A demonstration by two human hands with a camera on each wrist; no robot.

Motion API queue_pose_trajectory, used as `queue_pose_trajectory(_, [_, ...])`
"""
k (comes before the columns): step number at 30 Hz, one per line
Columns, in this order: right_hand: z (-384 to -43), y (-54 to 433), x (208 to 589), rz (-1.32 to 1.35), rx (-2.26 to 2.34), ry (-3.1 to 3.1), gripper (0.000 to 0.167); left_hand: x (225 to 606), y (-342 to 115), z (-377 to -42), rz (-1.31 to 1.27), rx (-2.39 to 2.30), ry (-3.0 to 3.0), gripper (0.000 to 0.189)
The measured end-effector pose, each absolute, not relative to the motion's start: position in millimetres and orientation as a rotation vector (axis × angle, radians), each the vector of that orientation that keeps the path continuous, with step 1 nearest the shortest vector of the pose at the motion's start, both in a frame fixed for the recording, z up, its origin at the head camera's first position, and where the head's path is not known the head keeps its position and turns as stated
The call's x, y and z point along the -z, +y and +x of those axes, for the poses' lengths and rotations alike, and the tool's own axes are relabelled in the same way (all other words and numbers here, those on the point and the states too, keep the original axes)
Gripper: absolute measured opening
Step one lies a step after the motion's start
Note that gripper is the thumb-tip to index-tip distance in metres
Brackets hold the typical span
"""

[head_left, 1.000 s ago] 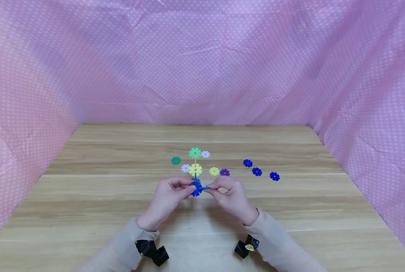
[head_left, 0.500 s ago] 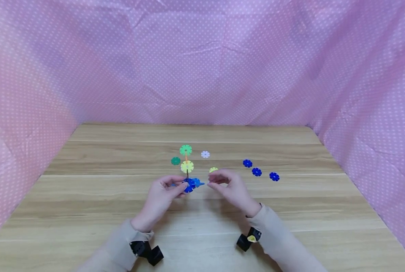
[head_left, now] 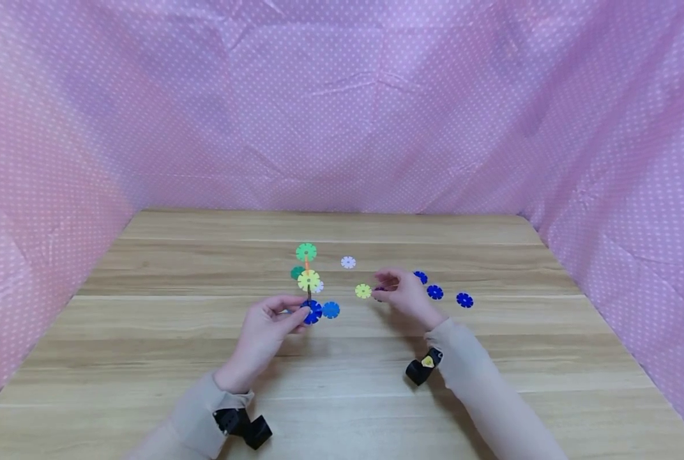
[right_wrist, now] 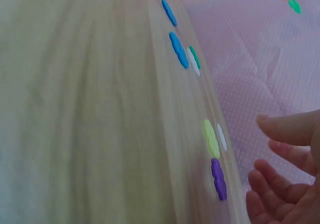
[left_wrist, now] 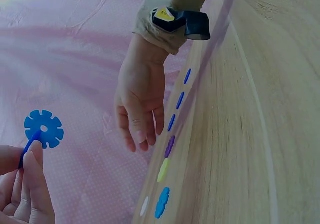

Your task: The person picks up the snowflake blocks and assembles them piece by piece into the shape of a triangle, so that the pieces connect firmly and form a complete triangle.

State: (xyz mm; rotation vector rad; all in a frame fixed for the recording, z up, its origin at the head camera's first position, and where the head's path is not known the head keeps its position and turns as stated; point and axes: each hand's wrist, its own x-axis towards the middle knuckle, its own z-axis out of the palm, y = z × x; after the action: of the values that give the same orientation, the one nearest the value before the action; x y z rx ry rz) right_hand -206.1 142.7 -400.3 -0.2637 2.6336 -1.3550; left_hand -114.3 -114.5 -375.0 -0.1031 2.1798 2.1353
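Note:
My left hand [head_left: 269,326] pinches a dark blue notched disc [head_left: 311,312] between thumb and fingers. Joined to it is an upright chain, with a yellow disc [head_left: 308,280], an orange disc [head_left: 307,263] seen edge-on and a green disc [head_left: 306,252] at its far end. The left wrist view shows a lighter blue disc [left_wrist: 52,126] standing against the held one. My right hand [head_left: 402,294] holds nothing, its fingers loosely spread above the table and beside the purple disc [right_wrist: 218,179], which it mostly hides in the head view.
On the wooden table [head_left: 342,396] lie a light blue disc [head_left: 331,310], a yellow-green disc [head_left: 363,291], a white disc [head_left: 348,262] and a dark green disc [head_left: 297,273]. Several dark blue discs [head_left: 435,292] lie to the right. Pink dotted cloth [head_left: 342,128] surrounds the table.
My right hand has let go of the blue piece at the chain and moved right and away, to the purple disc. My left hand has shifted left with the chain.

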Motion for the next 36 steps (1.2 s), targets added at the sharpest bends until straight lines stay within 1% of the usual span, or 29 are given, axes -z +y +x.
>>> queue_pose_trajectory(6, [-216.4,149.8,403.7,-0.254,1.243,2.642,0.041,375.5,-113.4,-114.0,-0.114,-2.129,2.190,0.021])
queue_pose_trajectory(15, [-226.0,150.7,406.2,-0.307,1.082,2.662,0.037,375.1,-110.1,-115.6,-0.139,-2.122,2.190,0.021])
queue_pose_trajectory(23, [-227.7,149.1,406.4,-0.340,1.024,2.656,0.027,373.3,-106.8,-115.9,-0.117,-2.156,2.198,0.023])
queue_pose_trajectory(36, [-222.9,151.4,407.1,-0.271,1.058,2.645,0.014,374.4,-110.6,-113.9,-0.127,-2.180,2.185,0.022])
